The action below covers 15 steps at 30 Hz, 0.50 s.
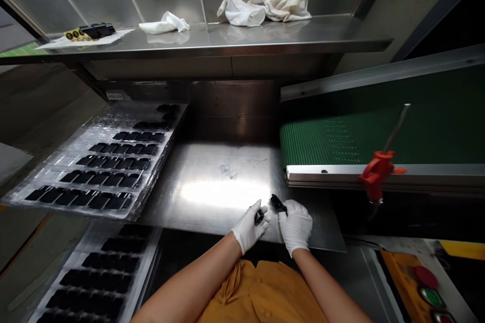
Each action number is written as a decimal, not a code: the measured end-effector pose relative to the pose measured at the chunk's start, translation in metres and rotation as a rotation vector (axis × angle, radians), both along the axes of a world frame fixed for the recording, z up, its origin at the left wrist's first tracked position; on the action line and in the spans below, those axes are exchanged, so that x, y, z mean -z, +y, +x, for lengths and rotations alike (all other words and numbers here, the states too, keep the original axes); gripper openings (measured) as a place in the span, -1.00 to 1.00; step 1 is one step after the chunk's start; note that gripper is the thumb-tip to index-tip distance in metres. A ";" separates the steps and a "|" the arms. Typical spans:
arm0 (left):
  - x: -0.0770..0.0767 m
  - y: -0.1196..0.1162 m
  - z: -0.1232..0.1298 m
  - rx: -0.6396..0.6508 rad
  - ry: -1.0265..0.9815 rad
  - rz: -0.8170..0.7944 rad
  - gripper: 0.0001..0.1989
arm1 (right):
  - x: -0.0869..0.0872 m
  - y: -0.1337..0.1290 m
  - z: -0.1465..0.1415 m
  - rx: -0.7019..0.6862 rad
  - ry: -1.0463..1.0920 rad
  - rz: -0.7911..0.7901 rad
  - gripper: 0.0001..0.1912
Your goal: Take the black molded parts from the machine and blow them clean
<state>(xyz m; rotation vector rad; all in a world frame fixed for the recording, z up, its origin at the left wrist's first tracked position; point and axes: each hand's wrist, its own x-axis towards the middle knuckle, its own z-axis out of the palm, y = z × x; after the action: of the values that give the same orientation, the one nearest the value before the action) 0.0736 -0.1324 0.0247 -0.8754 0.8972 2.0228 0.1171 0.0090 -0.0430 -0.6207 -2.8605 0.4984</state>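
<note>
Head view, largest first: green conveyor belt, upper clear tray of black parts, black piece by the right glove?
Green conveyor belt and upper clear tray: too close to rank, the belt runs out of view. Then the black piece, smallest.

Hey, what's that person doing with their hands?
A person in white gloves is working at a steel table. Their left hand pinches a small black part, and their right hand holds another black part. To their left, clear plastic trays hold rows of black parts. To their right is a green conveyor belt.
</note>
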 end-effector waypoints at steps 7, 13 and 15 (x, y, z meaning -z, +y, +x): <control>0.004 0.019 -0.007 0.065 0.033 -0.050 -0.75 | -0.011 -0.002 0.004 -0.062 -0.045 0.001 -0.64; 0.011 0.022 -0.006 0.116 0.082 -0.035 -0.72 | -0.019 -0.004 0.006 -0.055 -0.086 -0.027 -0.45; 0.012 0.023 -0.005 0.131 0.115 -0.018 -0.71 | -0.025 -0.004 0.005 -0.070 -0.135 -0.034 -0.43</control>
<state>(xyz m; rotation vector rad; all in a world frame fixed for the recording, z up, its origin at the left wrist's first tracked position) 0.0686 -0.1092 0.0123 -0.6971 1.0110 1.9692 0.1219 0.0046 -0.0180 -0.5820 -3.0164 0.5366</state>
